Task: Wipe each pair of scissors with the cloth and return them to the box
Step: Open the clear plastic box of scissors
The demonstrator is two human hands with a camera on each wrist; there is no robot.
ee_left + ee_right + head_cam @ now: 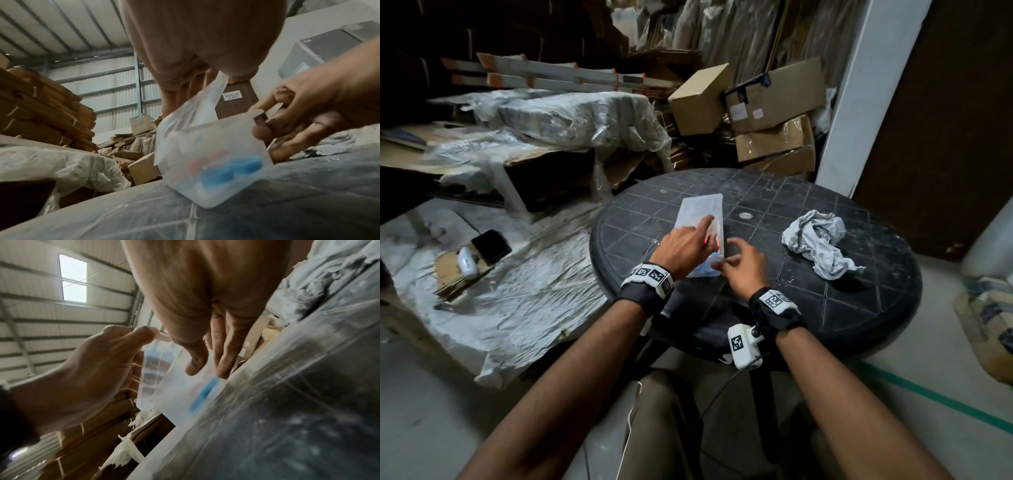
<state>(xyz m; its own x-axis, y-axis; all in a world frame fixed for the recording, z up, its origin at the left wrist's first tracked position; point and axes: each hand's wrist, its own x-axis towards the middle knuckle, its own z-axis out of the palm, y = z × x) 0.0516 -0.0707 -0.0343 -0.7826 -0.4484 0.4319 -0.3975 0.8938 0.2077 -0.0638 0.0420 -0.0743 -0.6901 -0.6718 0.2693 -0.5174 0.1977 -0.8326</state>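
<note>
Right hand (743,270): near the table's 6 o'clock edge, at the box's near right corner; the fingers are loosely curled, fingertips touching the box wall in the left wrist view, with no firm grip visible.
Left hand (685,247): just at 9 o'clock of the right hand, lying over the box; the index finger is stretched out along the lid toward 1 o'clock. In the right wrist view the thumb sits on the lifted lid's edge with the fingers behind it, so it pinches the lid.
Box (700,219): translucent plastic, long and narrow, lying on the table left of centre, its length running from about 6 to 12 o'clock. The near end is under the two hands.
Lid (191,112): translucent, tilted up from the box at the near end, blurred.
Scissors (228,170): inside the box at its near end; only blue and red-orange handles show through the wall, blurred. How many pairs there are cannot be told.
Cloth (816,241): grey-white, crumpled in a heap on the table at about 3 o'clock from the box, well apart from both hands.
Table (825,308): round, dark, with a grid pattern and pale scuffs.
Floor at 9 o'clock: wrinkled plastic sheet (524,294) with a dark phone-like slab (491,244) lying on it.
Far side, 12 to 1 o'clock: stacked cardboard cartons (767,113) beyond the table.
</note>
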